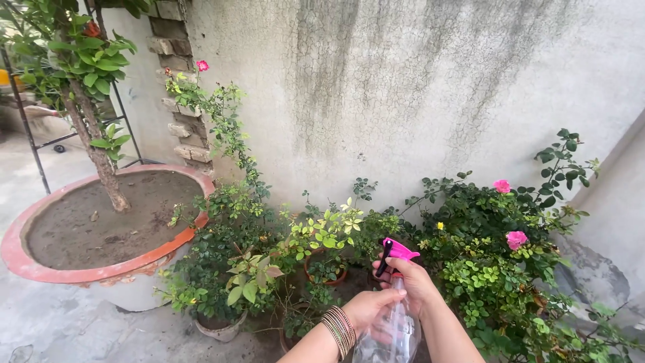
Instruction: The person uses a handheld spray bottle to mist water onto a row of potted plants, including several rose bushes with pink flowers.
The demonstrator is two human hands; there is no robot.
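Both our hands on the sprayer, over the pots!
Our right hand (415,282) grips the clear plastic spray bottle with pink trigger head (396,252); our bangled left hand (369,306) clasps its body above small potted plants (322,245).

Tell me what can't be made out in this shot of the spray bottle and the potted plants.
- Spray bottle, head view: its base is cut off by the bottom edge; the liquid level is unclear.
- Right hand: whether it presses the trigger is hidden by the pink spray head.
- Left hand: its fingers are partly hidden behind the bottle.
- Small pots: mostly hidden by leaves.
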